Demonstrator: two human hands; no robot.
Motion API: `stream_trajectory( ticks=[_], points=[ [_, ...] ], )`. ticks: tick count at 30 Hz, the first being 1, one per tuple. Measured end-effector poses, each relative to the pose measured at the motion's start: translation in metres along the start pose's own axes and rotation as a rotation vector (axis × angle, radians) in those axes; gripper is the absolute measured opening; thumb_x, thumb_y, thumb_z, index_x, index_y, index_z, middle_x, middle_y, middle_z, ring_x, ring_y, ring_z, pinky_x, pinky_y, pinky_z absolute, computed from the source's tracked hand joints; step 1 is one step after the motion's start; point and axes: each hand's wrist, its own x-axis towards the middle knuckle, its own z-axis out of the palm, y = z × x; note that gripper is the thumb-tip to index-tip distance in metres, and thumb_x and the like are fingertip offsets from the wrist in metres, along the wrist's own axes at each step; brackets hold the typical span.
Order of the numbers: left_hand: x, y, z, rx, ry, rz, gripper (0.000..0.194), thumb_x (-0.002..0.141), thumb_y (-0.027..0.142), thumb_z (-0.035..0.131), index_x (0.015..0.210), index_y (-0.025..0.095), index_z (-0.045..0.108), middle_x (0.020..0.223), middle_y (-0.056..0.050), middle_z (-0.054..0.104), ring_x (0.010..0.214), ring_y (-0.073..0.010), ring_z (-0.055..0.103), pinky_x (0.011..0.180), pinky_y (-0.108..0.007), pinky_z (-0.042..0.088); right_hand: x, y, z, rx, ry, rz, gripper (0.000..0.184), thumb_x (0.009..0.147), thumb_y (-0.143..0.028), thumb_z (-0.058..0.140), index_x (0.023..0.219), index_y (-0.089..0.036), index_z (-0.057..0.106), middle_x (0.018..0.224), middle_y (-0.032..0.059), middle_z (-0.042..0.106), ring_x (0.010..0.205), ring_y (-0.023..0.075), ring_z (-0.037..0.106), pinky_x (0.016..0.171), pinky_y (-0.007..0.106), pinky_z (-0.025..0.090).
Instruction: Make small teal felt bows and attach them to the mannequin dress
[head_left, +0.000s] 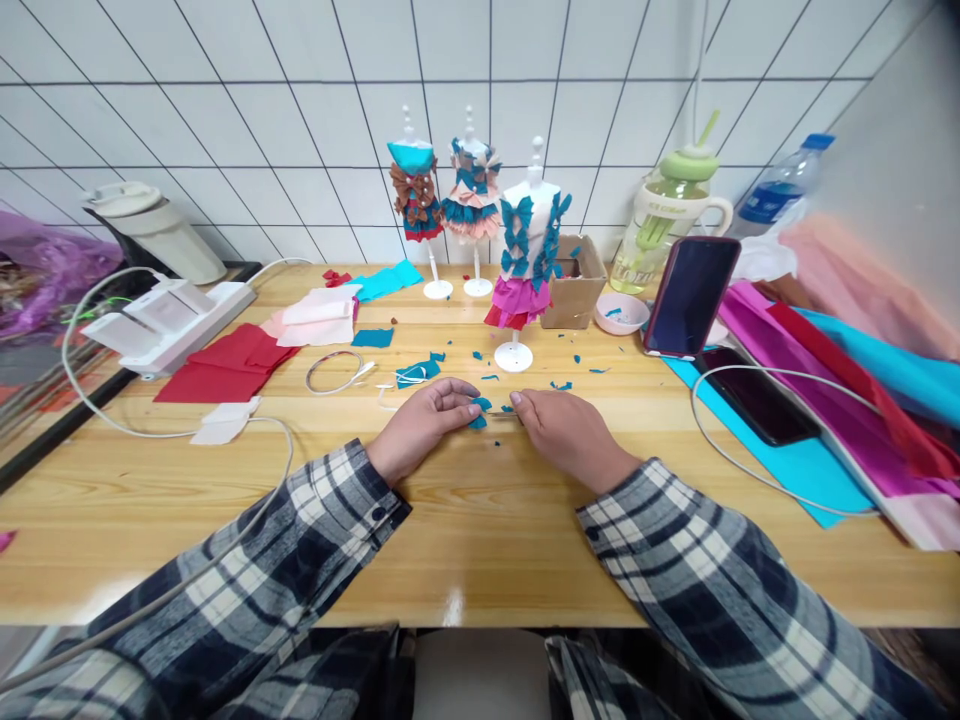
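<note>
Between the thumb and fingers of my left hand (pixel 427 425) is a small teal crepe paper piece (pixel 480 408). My right hand (pixel 574 430) is closed around a thin metal tool (pixel 504 415) that points left toward this paper. Its grip is hidden, so I cannot tell whether it is scissors or tweezers. Just beyond my hands stands a small white dress form (pixel 534 190) with teal bows and a magenta and red ruffled skirt. A teal paper strip (pixel 417 374) and several scraps lie on the wooden table (pixel 480 530) around it.
Two more dressed forms (pixel 415 190) stand by the wall. A cardboard box (pixel 574 290), pink bowl (pixel 621 314) and upright phone (pixel 691 295) sit right of centre. Coloured paper sheets (pixel 817 400) fill the right side; red paper (pixel 229 362) and a power strip (pixel 187 325) lie left.
</note>
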Motion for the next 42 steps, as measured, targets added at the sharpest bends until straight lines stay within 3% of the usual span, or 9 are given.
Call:
stream_trajectory(
  ticks=[18, 42],
  points=[
    [0.0, 0.0, 0.0, -0.064, -0.035, -0.03, 0.032, 0.071, 0.024, 0.077, 0.097, 0.016, 0.06, 0.077, 0.002, 0.065, 0.073, -0.0096, 0.06, 0.074, -0.024, 0.044, -0.003, -0.013, -0.007, -0.144, -0.126, 0.039, 0.054, 0.1, -0.044, 0.015, 0.098, -0.022, 0.064, 0.094, 0.007, 0.072, 0.086, 0.0191, 0.066, 0.067, 0.027, 0.04],
    [-0.002, 0.003, 0.002, -0.025, -0.051, -0.057, 0.03, 0.068, 0.026, 0.079, 0.09, 0.015, 0.062, 0.079, 0.0, 0.066, 0.073, -0.0109, 0.062, 0.075, -0.026, 0.045, -0.001, -0.011, -0.008, -0.178, -0.121, 0.021, 0.054, 0.099, -0.046, 0.017, 0.099, -0.025, 0.067, 0.095, 0.0061, 0.073, 0.086, 0.02, 0.067, 0.067, 0.027, 0.043]
  ],
)
